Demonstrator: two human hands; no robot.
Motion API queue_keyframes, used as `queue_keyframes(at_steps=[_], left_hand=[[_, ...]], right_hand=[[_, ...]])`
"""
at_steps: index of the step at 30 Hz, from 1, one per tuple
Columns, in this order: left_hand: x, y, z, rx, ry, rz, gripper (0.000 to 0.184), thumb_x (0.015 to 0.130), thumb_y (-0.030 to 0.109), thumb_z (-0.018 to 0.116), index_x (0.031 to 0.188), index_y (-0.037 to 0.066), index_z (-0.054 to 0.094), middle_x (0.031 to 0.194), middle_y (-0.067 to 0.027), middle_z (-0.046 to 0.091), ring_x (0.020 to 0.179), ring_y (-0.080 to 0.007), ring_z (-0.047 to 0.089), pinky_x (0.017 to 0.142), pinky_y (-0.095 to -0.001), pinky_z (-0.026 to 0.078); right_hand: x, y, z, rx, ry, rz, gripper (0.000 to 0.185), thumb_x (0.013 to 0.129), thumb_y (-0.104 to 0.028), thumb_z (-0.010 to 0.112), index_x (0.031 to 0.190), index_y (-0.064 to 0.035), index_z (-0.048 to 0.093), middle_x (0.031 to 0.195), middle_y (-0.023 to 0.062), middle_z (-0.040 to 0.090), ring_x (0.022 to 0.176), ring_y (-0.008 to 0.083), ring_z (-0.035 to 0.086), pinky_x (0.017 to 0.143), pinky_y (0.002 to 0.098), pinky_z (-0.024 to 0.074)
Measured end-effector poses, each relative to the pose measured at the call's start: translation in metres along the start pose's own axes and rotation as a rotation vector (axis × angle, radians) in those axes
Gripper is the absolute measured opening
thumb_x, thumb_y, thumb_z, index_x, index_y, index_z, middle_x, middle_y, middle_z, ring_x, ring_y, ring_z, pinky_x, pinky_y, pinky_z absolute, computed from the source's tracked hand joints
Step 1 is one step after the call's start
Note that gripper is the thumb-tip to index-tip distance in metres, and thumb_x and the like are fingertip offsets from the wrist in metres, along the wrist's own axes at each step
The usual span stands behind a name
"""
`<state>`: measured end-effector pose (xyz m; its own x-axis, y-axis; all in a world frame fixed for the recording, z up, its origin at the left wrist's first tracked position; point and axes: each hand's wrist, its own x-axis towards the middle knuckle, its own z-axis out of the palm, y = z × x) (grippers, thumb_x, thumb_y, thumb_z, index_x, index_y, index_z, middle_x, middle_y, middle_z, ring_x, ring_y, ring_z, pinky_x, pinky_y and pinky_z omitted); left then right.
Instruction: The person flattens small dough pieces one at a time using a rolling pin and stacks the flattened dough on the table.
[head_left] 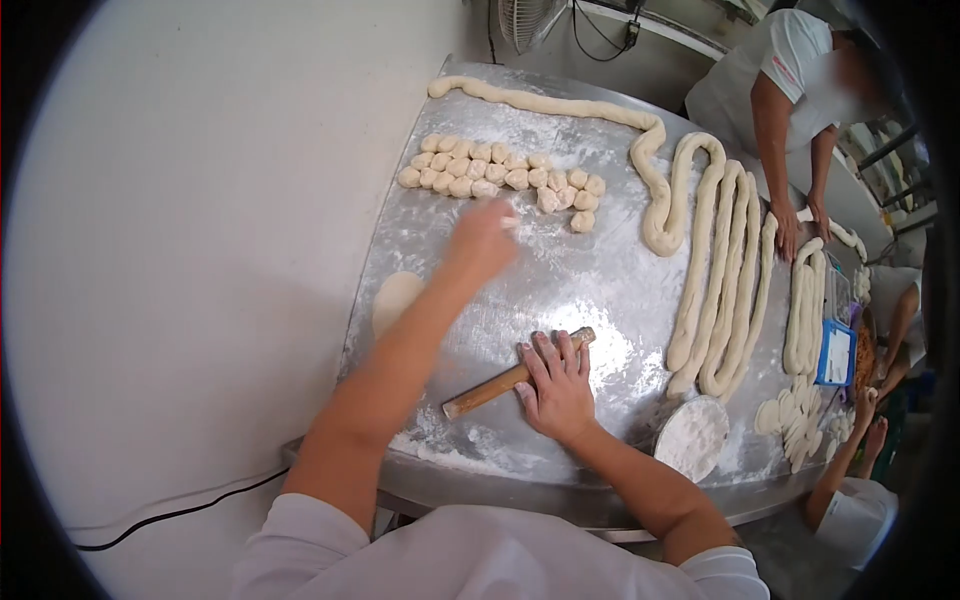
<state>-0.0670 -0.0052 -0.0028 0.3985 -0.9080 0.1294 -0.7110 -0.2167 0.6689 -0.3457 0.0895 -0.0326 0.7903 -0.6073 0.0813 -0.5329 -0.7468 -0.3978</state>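
Note:
My left hand point(483, 240), smeared by motion, is closed just below the rows of dough balls point(480, 170). Something pale shows at its fingertips, too blurred to make out. My right hand point(560, 392) lies over a wooden rolling pin point(487, 391), fingers across it and thumb on the near side. The pin rests slantwise on the floured metal table point(590, 270). Partly behind my left forearm lies a flat round of dough point(396, 303).
Long dough ropes point(705, 270) lie folded along the right half. A bowl of flour point(692, 438) stands near the front edge, left of flat dough rounds point(795, 415) and a blue container point(836, 352). Co-workers point(770, 85) work along the far and right sides. A wall borders the left.

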Motion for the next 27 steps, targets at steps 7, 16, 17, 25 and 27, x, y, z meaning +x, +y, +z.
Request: queue_keyframes(at_steps=[7, 16, 17, 25, 27], left_hand=[[-0.083, -0.045, -0.037, 0.05, -0.415, 0.171, 0.032, 0.087, 0.002, 0.076, 0.118, 0.008, 0.075, 0.121, -0.0163, 0.073, 0.116, -0.04, 0.07, 0.099, -0.0459, 0.057], [-0.062, -0.016, -0.019, 0.245, -0.495, -0.036, 0.028, 0.106, 0.038, 0.066, 0.109, 0.011, 0.075, 0.11, -0.0125, 0.078, 0.102, -0.0382, 0.074, 0.089, -0.0512, 0.059], [-0.062, -0.019, -0.002, 0.279, -0.409, 0.066, 0.03, 0.106, 0.039, 0.064, 0.105, 0.012, 0.075, 0.105, -0.0114, 0.077, 0.097, -0.0386, 0.074, 0.085, -0.052, 0.058], [-0.067, -0.02, 0.033, 0.244, -0.181, 0.174, 0.033, 0.106, 0.038, 0.065, 0.103, 0.007, 0.074, 0.1, -0.0168, 0.076, 0.095, -0.0403, 0.072, 0.084, -0.0527, 0.057], [-0.083, -0.024, 0.016, 0.216, -0.157, 0.098, 0.03, 0.102, 0.036, 0.071, 0.104, 0.006, 0.073, 0.105, -0.0183, 0.077, 0.1, -0.04, 0.074, 0.088, -0.052, 0.058]], right_hand=[[-0.003, -0.001, 0.004, -0.025, 0.018, 0.0, 0.063, 0.102, -0.04, 0.065, 0.159, -0.0155, 0.055, 0.166, 0.0156, 0.048, 0.158, 0.0467, 0.035, 0.128, 0.0726, 0.0196], [-0.002, -0.002, 0.002, -0.002, 0.016, -0.007, 0.065, 0.1, -0.035, 0.069, 0.159, -0.0126, 0.054, 0.165, 0.0168, 0.048, 0.157, 0.0494, 0.034, 0.128, 0.0732, 0.0187], [-0.001, -0.002, 0.003, -0.014, 0.021, -0.009, 0.065, 0.101, -0.037, 0.068, 0.159, -0.0129, 0.054, 0.165, 0.0163, 0.048, 0.158, 0.0486, 0.034, 0.128, 0.0728, 0.019], [-0.003, -0.004, 0.004, -0.046, 0.033, -0.015, 0.063, 0.1, -0.038, 0.068, 0.155, -0.0108, 0.056, 0.164, 0.0161, 0.049, 0.157, 0.0473, 0.035, 0.128, 0.0724, 0.0193], [-0.003, -0.001, 0.004, -0.04, 0.04, -0.027, 0.061, 0.101, -0.038, 0.068, 0.153, -0.01, 0.057, 0.164, 0.0168, 0.048, 0.157, 0.0476, 0.035, 0.129, 0.0723, 0.0192]])
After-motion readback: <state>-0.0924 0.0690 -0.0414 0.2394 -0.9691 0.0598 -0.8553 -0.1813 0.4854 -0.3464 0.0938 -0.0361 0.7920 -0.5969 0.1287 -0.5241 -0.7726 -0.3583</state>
